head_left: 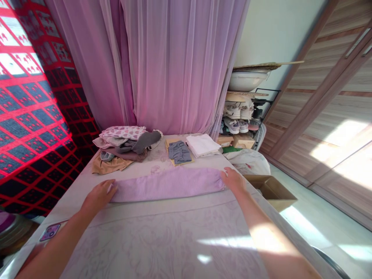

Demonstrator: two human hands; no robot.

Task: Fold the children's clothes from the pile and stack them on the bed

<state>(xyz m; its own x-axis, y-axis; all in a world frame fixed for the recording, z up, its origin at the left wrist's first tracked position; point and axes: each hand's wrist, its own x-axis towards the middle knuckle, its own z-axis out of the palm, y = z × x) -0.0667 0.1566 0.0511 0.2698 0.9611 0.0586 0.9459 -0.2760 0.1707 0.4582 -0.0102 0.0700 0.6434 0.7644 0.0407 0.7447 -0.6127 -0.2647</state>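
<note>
Across the middle of the bench (162,236), in the head camera's view, a lilac ribbed garment (171,184) lies flattened into a long strip running left to right. From where I stand, the person's left hand (99,195) is at its left end, fingers loosely bent and a little parted from the thumb, touching the cloth. The right hand (235,181) rests at the right end, fingers slightly curled over the gathered edge. I can't tell whether either hand actually pinches the fabric.

On the far left of the bench sits a loose heap of clothes (128,145), with a spotted piece on top and a tan one at the bottom. Just beyond the lilac strip, grey shorts (180,151) lie folded on something yellow, and right beside them is a folded white stack (203,144). A phone (50,232) lies near the left edge, close to the left forearm.

Purple curtains (174,58) hang behind the far edge. To the right stand a rack holding shoes (238,112) and, nearer, an open cardboard box (273,197).
</note>
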